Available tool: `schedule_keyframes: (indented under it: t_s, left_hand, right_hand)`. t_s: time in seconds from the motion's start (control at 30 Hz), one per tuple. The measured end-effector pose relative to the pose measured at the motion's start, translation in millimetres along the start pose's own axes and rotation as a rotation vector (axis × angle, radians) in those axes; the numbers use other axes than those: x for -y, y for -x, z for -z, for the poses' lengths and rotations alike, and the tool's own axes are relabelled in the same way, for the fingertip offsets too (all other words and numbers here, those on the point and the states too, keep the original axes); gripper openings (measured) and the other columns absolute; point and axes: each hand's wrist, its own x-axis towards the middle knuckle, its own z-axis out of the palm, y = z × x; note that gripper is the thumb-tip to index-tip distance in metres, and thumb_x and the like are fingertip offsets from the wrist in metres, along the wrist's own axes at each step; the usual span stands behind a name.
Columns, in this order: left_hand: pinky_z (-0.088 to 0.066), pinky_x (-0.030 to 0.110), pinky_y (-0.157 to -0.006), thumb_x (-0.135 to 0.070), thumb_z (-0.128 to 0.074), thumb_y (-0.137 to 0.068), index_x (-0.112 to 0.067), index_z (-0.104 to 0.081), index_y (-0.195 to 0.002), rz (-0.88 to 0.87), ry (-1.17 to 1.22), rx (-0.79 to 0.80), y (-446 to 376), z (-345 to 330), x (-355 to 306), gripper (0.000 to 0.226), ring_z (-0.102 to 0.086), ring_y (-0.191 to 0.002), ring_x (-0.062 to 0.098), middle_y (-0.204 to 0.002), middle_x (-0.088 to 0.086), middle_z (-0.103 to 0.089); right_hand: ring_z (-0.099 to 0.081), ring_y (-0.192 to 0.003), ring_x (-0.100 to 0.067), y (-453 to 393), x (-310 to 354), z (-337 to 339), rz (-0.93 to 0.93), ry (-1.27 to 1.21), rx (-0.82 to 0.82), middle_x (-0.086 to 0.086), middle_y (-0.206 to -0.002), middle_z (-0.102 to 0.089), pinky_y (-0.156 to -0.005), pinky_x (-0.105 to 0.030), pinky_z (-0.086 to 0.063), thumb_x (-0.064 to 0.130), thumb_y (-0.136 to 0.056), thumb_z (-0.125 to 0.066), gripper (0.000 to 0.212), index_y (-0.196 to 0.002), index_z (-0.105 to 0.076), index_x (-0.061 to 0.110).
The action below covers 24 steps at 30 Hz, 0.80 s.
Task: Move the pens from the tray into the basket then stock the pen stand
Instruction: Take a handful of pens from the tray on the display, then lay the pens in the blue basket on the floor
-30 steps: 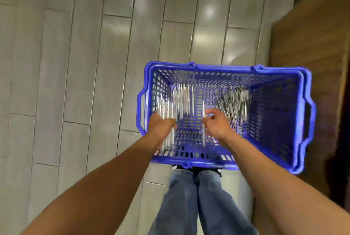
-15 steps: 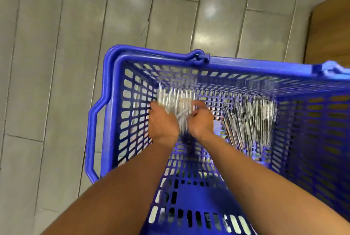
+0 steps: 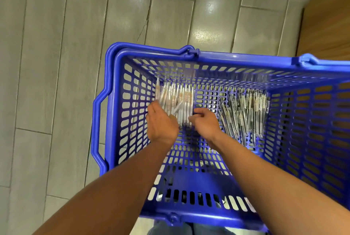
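Cupping white pens (image 3: 177, 100) between my left hand (image 3: 161, 123) and right hand (image 3: 205, 123), fingers curled round them, inside the basket (image 3: 113, 102); clear pens (image 3: 244, 109) lie just right of my right hand.

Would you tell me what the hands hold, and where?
Both hands, left hand and right hand, grip the white pens at their near ends, inside the basket.

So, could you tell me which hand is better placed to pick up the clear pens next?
Right hand: it lies beside the clear pens, while the left hand sits beyond the white pens.
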Motion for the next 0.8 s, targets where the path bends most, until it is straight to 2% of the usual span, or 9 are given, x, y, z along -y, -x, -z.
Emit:
schedule_keyframes:
  t_s: [0.1, 0.17, 0.27, 0.33, 0.43, 0.5, 0.6, 0.67, 0.8]
  left_hand:
    - [-0.048, 0.037, -0.073, -0.024, -0.056, -0.096, -0.011, -0.036, -0.146, 0.056, -0.026, 0.092, 10, 23, 3, 0.055, -0.058, -0.107, 0.024, -0.142, 0.008, -0.047]
    - [-0.048, 0.034, -0.067, -0.026, -0.051, -0.099, -0.011, -0.042, -0.143, 0.055, 0.018, 0.157, 20, 43, 5, 0.048, -0.063, -0.087, 0.02, -0.132, 0.009, -0.057]
    - [-0.046, 0.028, -0.06, -0.029, -0.045, -0.103, -0.014, -0.049, -0.138, 0.044, 0.088, 0.261, 42, 79, 0, 0.038, -0.059, -0.068, 0.012, -0.097, -0.001, -0.065]
    - [-0.045, 0.03, -0.066, -0.031, -0.039, -0.105, -0.015, -0.054, -0.134, 0.038, 0.088, 0.306, 59, 107, -8, 0.036, -0.059, -0.073, 0.014, -0.092, 0.0, -0.064]
    - [-0.045, 0.034, -0.084, -0.028, -0.037, -0.105, -0.012, -0.059, -0.13, 0.046, 0.137, 0.334, 86, 151, -23, 0.037, -0.062, -0.098, 0.027, -0.118, 0.013, -0.066]
    - [-0.046, 0.033, -0.081, -0.022, -0.039, -0.104, -0.007, -0.063, -0.121, 0.088, 0.296, 0.358, 107, 179, -38, 0.033, -0.062, -0.094, 0.028, -0.114, 0.017, -0.068]
    - [-0.043, 0.024, -0.058, -0.012, -0.034, -0.103, -0.002, -0.058, -0.122, 0.213, 0.586, 0.416, 142, 226, -68, 0.032, -0.055, -0.071, 0.019, -0.093, 0.012, -0.064]
    - [-0.042, 0.025, -0.061, -0.015, -0.033, -0.104, -0.007, -0.057, -0.122, 0.263, 0.705, 0.444, 170, 261, -90, 0.031, -0.058, -0.072, 0.017, -0.096, 0.01, -0.064]
    - [-0.05, 0.031, -0.073, -0.032, -0.035, -0.105, -0.018, -0.062, -0.107, 0.213, 0.808, 0.503, 231, 337, -132, 0.031, -0.066, -0.086, 0.02, -0.102, 0.005, -0.071]
  right_hand:
    - [-0.066, -0.098, -0.025, 24, 7, 15, -0.009, -0.005, 0.063, -0.006, -0.11, -0.065, -0.093, -0.041, -0.053, 0.02, -0.093, -0.061, 0.036, -0.129, -0.053, 0.018]
    - [-0.064, -0.105, -0.028, 45, 14, 26, -0.017, -0.042, 0.065, -0.008, -0.12, -0.064, -0.098, -0.044, -0.05, 0.023, -0.095, -0.058, 0.033, -0.128, -0.055, 0.02]
    - [-0.063, -0.104, -0.02, 83, 25, 44, -0.025, -0.111, 0.045, -0.001, -0.126, -0.061, -0.097, -0.037, -0.05, 0.024, -0.098, -0.053, 0.018, -0.114, -0.061, 0.025]
    - [-0.064, -0.101, -0.019, 114, 36, 55, -0.031, -0.214, 0.037, -0.003, -0.121, -0.063, -0.083, -0.027, -0.052, 0.022, -0.101, -0.049, 0.013, -0.101, -0.06, 0.028]
    - [-0.065, -0.084, -0.017, 166, 54, 70, -0.046, -0.36, -0.005, -0.007, -0.11, -0.066, -0.064, -0.022, -0.048, 0.027, -0.101, -0.048, 0.017, -0.111, -0.059, 0.018]
    - [-0.063, -0.077, -0.018, 204, 69, 81, -0.051, -0.432, -0.021, -0.008, -0.104, -0.067, -0.066, -0.026, -0.047, 0.03, -0.101, -0.047, 0.024, -0.115, -0.06, 0.013]
    - [-0.062, -0.074, -0.017, 266, 92, 100, -0.054, -0.531, -0.021, -0.004, -0.094, -0.068, -0.065, -0.026, -0.045, 0.038, -0.102, -0.042, 0.031, -0.11, -0.062, 0.016]
    - [-0.061, -0.072, -0.016, 311, 110, 115, -0.055, -0.646, -0.044, -0.004, -0.091, -0.067, -0.064, -0.025, -0.045, 0.042, -0.102, -0.04, 0.033, -0.103, -0.061, 0.017]
    - [-0.062, -0.077, -0.017, 404, 142, 146, -0.004, -0.776, -0.053, -0.006, -0.098, -0.067, -0.07, -0.028, -0.046, 0.043, -0.101, -0.04, 0.038, -0.111, -0.061, 0.013]
